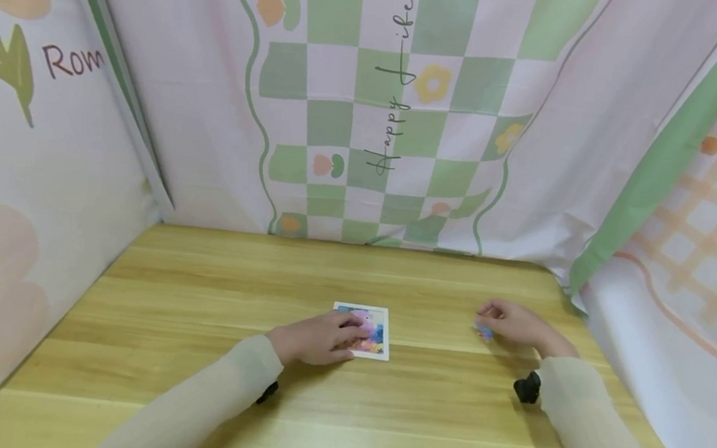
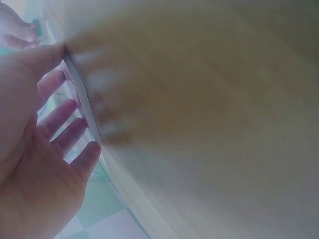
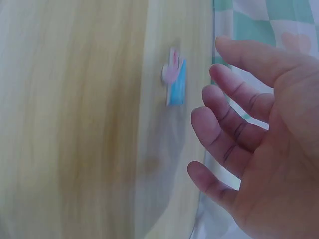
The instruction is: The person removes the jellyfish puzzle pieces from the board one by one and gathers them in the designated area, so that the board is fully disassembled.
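A small square jigsaw puzzle in a white frame lies on the table, its colourful picture partly covered by my left hand. The fingers of that hand are spread and rest on the puzzle, the thumb by its near edge. Off to the right, a loose blue and pink puzzle piece lies on the wooden surface. My right hand hovers beside this piece with its fingers loosely bent and apart. In the right wrist view a gap shows between the fingertips and the piece.
The wood-grain table runs back to a white curtain with a green check print. Patterned cloth hangs on the left side and right side. Dark wrist devices, such as the right one, sit under the sleeves.
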The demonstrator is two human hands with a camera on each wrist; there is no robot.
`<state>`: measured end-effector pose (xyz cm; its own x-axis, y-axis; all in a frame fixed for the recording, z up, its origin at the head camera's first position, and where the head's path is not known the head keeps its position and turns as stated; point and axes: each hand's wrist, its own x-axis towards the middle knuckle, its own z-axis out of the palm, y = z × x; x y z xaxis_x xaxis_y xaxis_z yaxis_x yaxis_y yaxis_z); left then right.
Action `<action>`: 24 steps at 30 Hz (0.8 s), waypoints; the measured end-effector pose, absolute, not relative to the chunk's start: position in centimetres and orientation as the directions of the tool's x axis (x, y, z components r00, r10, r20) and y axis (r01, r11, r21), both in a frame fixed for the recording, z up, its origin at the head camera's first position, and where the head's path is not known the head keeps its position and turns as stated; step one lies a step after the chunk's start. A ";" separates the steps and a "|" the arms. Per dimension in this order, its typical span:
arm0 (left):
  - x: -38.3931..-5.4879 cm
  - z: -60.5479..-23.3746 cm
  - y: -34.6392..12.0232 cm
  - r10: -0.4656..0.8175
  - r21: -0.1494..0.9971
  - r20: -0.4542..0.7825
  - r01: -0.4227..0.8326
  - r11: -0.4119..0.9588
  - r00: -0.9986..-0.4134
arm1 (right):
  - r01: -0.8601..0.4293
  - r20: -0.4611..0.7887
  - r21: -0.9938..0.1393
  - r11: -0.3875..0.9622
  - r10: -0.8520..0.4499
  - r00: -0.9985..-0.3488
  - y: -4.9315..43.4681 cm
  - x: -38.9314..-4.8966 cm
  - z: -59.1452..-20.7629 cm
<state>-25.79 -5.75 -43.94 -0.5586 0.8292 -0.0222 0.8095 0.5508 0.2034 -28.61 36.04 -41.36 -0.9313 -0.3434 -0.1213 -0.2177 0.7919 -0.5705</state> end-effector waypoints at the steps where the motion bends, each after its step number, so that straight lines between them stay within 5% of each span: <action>1: -25.8 -44.0 -5.8 0.829 0.208 -0.023 0.808 0.551 -0.559 | -0.218 -0.122 -0.572 0.791 -0.345 -0.931 35.7 -28.6 -41.3; 12: -25.9 -44.5 -5.8 0.822 0.253 0.053 0.804 0.538 -0.567 | -0.178 -0.173 -0.623 0.762 -0.356 -0.918 31.4 -29.6 -40.9; 24: -25.3 -44.0 -6.4 0.766 0.286 -0.003 0.733 0.617 -0.643 | -0.375 -0.071 -0.569 0.732 -0.498 -0.864 25.4 -31.1 -42.0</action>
